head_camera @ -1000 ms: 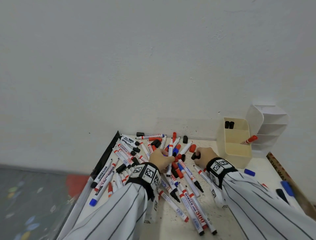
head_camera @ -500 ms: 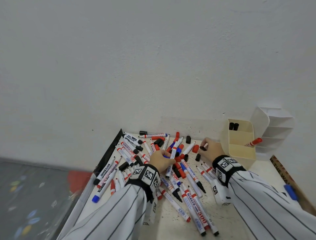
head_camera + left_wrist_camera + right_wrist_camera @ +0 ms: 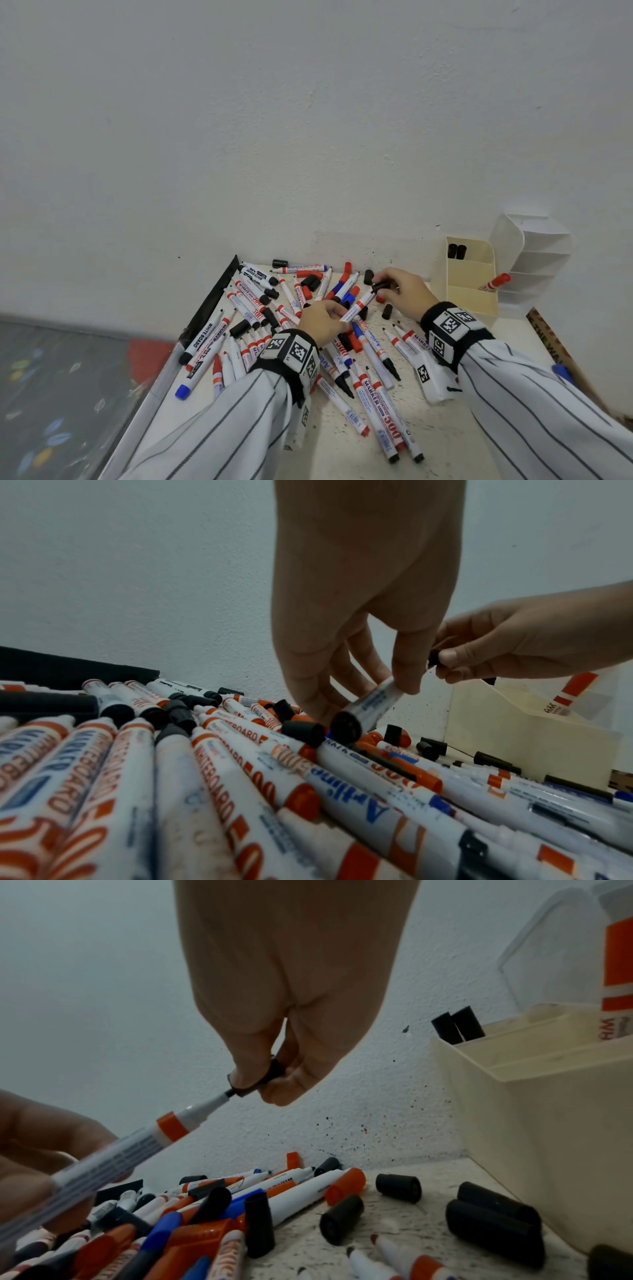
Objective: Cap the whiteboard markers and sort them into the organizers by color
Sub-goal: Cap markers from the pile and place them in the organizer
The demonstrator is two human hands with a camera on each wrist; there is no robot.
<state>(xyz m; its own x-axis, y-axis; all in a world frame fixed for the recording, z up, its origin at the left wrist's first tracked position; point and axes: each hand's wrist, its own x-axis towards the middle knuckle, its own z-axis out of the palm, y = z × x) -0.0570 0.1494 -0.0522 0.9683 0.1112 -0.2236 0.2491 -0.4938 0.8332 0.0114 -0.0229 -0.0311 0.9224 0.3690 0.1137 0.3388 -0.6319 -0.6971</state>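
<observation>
Right now our right hand [image 3: 404,291] pinches a black cap [image 3: 255,1079] between thumb and fingers, its mouth at the dark tip of a marker [image 3: 358,306] without being pushed home. Our left hand [image 3: 320,322] grips the rear of that marker, a white barrel with an orange band, lifted above the heap. Beneath both hands lie loose markers [image 3: 373,394], capped and uncapped, with stray black caps [image 3: 399,1187] just below the right hand. Beyond the right hand stands the cream organizer [image 3: 471,299], two black-capped markers [image 3: 457,251] in its rear compartment and a red marker [image 3: 495,282] leaning out of its right side. Just past it stands a white organizer [image 3: 541,260] against the wall.
</observation>
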